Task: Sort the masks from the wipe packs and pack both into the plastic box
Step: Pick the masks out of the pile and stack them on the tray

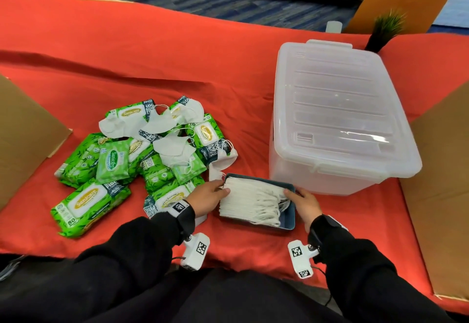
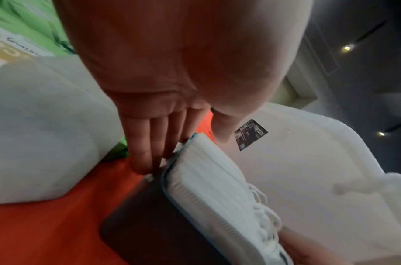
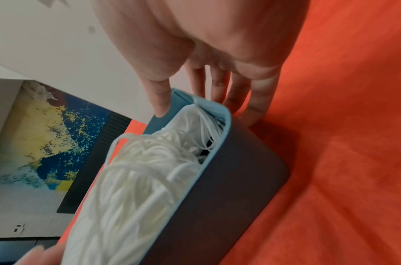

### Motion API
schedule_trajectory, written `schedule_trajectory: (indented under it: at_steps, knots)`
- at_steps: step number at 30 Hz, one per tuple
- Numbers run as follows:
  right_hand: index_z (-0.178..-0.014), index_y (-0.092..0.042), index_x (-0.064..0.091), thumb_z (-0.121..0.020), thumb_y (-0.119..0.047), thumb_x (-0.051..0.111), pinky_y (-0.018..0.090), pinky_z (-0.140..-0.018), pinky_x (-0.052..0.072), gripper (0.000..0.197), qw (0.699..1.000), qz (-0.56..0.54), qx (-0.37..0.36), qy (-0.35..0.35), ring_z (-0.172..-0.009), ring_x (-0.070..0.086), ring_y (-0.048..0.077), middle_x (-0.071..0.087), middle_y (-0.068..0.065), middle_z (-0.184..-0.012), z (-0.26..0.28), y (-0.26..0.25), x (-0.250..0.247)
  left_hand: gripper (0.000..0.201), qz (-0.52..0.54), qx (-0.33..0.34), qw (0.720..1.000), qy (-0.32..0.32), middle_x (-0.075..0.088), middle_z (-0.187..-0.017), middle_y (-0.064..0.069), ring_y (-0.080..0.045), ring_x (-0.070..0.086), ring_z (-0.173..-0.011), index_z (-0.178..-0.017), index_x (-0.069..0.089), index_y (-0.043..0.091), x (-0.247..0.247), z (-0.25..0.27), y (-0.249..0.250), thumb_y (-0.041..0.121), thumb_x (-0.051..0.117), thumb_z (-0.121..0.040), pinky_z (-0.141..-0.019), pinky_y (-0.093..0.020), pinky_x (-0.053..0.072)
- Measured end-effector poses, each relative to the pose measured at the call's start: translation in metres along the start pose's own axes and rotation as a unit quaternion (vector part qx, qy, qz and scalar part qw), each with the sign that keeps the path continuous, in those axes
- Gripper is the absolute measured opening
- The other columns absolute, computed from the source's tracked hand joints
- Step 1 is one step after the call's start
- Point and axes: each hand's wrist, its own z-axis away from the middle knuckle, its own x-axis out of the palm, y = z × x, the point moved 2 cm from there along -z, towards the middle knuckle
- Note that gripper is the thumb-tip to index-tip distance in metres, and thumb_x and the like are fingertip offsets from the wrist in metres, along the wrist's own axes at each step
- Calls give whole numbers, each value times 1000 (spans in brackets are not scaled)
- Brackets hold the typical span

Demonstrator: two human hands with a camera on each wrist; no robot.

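Observation:
A blue tray [image 1: 289, 219] holds a stack of white masks [image 1: 250, 202] in front of me on the red cloth. My left hand [image 1: 220, 189] grips its left end, fingers [image 2: 147, 152] down the outside wall and thumb on the masks [image 2: 217, 179]. My right hand [image 1: 295, 195] pinches the right wall, thumb [image 3: 160, 96] inside by the ear loops [image 3: 138, 179] and fingers [image 3: 240, 96] outside. The clear plastic box [image 1: 337, 119] stands behind the tray with its lid on. Green wipe packs [image 1: 111, 161] lie piled at the left with loose masks [image 1: 175, 148] on top.
Brown cardboard flaps stand at the left [image 1: 25, 124] and right [image 1: 441, 183] edges. A small potted plant [image 1: 385, 28] and a white bottle cap [image 1: 333, 26] sit behind the box. A wipe pack [image 1: 170, 199] lies right under my left wrist.

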Motion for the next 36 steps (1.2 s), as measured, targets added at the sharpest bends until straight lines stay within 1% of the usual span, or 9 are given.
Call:
schedule_trajectory:
  at_steps: [4,8,12,17,21,24,29,34,36]
  knots:
    - [-115,-6,69,-92,-8,71,30,-70,55,23,1000,23,19,10,-87,71,24,75,14,-108,0,10,2,40,-2,13,999,30,72,-109,-6,-26,66,-102,-111,71,13,5,3,2,45,51,-96,-89,-50,53]
    - [-125,-1,63,-93,-5,69,33,-75,53,33,998,46,22,23,-90,67,23,69,14,-114,3,5,3,30,29,-2,999,28,74,-112,-3,-24,68,-105,-115,71,21,5,10,-6,40,55,-98,-93,-47,54]
    - [-127,-22,59,-87,-24,75,43,-98,50,43,970,214,-92,74,-109,61,25,62,4,-125,16,-17,8,15,52,4,993,107,76,-100,1,-18,72,-93,-109,72,29,-24,12,-19,30,65,-97,-89,-42,57]
    - [-96,-28,72,-90,-14,71,33,-77,53,15,964,169,-201,-41,-84,66,13,72,-9,-90,55,-73,61,40,-179,-41,968,169,63,-101,11,-12,61,-92,-111,66,32,-85,30,-63,52,76,-77,-83,-34,52]
    - [-95,-15,72,-92,-5,68,27,-63,50,11,968,118,-161,-155,-72,65,12,72,8,-83,67,-93,112,55,-219,-70,967,111,57,-100,11,-13,55,-89,-108,62,34,-80,34,-79,63,80,-65,-76,-33,47]
    - [-97,-9,70,-91,-4,68,27,-60,51,8,966,108,-99,-215,-73,65,18,70,14,-86,69,-94,156,33,-188,-55,976,98,64,-93,10,-15,62,-87,-94,67,32,-73,28,-88,51,82,-71,-80,-36,53]
    - [-98,-11,69,-85,-8,78,37,-66,54,16,946,162,-64,-272,-70,66,15,67,9,-83,76,-86,212,19,56,-60,987,140,70,-65,-4,-22,71,-64,-75,62,13,-103,26,-76,18,79,-82,-63,-36,54]
    - [-116,-29,65,-63,-38,93,21,-86,50,60,886,310,-209,-275,-99,62,3,66,-11,-112,88,-94,270,13,400,-95,905,111,65,-65,-10,-21,65,-54,-83,61,10,-150,42,-51,9,72,-88,-48,-24,46]
    - [-106,-28,68,-67,-33,91,21,-79,49,45,882,323,-241,-245,-89,62,2,68,-13,-99,89,-99,294,10,442,-98,886,100,66,-69,-4,-16,60,-53,-87,64,13,-163,44,-54,16,74,-89,-47,-23,40]
